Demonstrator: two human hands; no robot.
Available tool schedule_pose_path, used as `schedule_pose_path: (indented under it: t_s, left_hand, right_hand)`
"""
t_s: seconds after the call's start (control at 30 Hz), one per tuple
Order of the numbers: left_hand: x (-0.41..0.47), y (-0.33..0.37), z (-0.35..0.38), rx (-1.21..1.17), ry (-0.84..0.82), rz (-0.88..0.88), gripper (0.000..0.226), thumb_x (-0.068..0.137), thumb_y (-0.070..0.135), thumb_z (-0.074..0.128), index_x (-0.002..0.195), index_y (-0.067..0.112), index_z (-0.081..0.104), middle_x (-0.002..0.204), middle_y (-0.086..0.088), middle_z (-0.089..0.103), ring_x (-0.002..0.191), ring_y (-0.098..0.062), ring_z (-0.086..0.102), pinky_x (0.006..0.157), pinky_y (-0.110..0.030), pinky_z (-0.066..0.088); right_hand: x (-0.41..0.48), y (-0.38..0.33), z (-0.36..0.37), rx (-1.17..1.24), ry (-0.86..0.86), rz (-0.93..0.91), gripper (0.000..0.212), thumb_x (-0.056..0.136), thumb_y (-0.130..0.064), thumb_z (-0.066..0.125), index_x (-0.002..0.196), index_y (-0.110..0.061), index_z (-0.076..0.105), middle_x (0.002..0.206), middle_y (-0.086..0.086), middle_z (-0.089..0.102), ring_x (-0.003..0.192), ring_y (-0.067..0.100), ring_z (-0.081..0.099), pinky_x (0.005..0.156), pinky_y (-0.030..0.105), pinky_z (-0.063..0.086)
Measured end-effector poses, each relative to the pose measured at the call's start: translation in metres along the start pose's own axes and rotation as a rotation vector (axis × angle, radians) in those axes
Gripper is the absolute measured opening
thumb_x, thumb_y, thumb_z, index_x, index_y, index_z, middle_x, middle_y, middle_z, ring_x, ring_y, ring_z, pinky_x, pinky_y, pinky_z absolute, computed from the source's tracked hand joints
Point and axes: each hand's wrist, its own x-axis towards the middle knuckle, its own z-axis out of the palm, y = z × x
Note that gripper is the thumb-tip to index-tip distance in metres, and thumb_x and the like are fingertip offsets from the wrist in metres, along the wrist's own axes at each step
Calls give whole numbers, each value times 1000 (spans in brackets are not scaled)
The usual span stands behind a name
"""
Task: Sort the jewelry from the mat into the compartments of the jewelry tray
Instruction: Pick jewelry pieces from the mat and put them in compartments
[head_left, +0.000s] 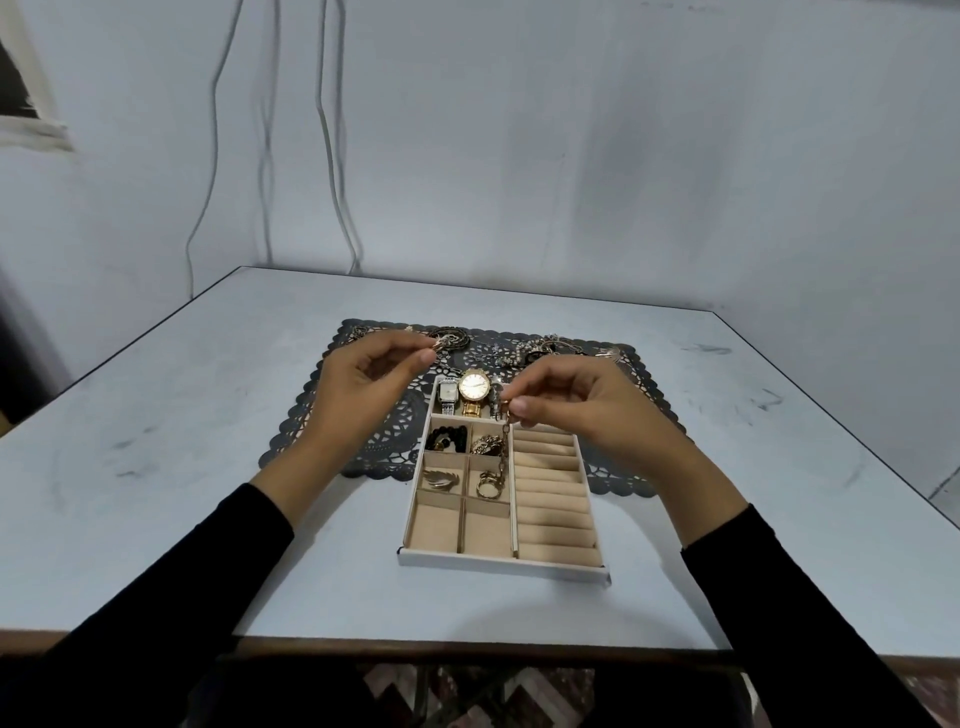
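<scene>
1. While the right hand (566, 410) pinches the top end of a chain (504, 447) between thumb and forefinger, the chain hangs down over the tray (498, 565), along the divider between the small compartments and the ring rolls (553, 493).
2. The left hand (363, 387) is raised over the mat (384, 447), its fingers curled and its thumb and forefinger pinching a small gold trinket (440, 343).
3. The tray sits on the counter (208, 415), with its far end resting on the mat.
4. In the far compartment lie a gold watch (474, 387) and a silver watch (448, 391), side by side.
5. The small compartments behind them hold black beads (445, 439), a gold cluster (487, 444), a leaf-shaped piece (441, 478) and rings (488, 487).
6. More jewelry (540, 349) lies along the mat's far edge.
</scene>
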Motion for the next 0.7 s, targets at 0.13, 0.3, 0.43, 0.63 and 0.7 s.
schedule_pose_path:
  t_s: [0.13,0.3,0.43,0.63,0.7]
  left_hand:
    - [0,-1,0,1,0,4,17,78,26,74,95,24,74,93,7,76,94,-15,71,89,-28,56]
    - [0,-2,0,17,2,16,16,78,27,74,94,25,74,94,7,76,94,-15,71,89,-29,57]
    - [-1,-2,0,31,-23,32,15,79,25,73,95,25,74,94,10,75,94,-14,71,88,-27,57]
    - [0,-3,0,39,-35,41,15,82,21,73,96,24,74,94,8,75,94,-16,72,88,-27,57]
    - [0,-4,0,53,-40,53,15,83,19,73,97,23,74,94,7,75,93,-16,72,87,-27,57]
  right_hand:
    - [-1,1,-2,-38,-122,57,15,80,-2,70,95,0,70,88,12,70,83,19,67,79,27,54]
    - [2,3,6,-132,-144,51,15,81,0,70,96,2,69,95,18,70,91,29,68,86,35,56]
    - [5,6,8,-185,-149,67,14,81,0,70,95,1,70,94,17,71,92,32,68,89,38,55]
    - [3,9,4,-277,-222,107,13,81,-1,71,94,-1,72,84,5,74,82,17,70,77,23,54]
    - [2,8,6,-279,-251,104,14,80,0,72,94,1,73,83,3,74,80,15,70,77,24,55]
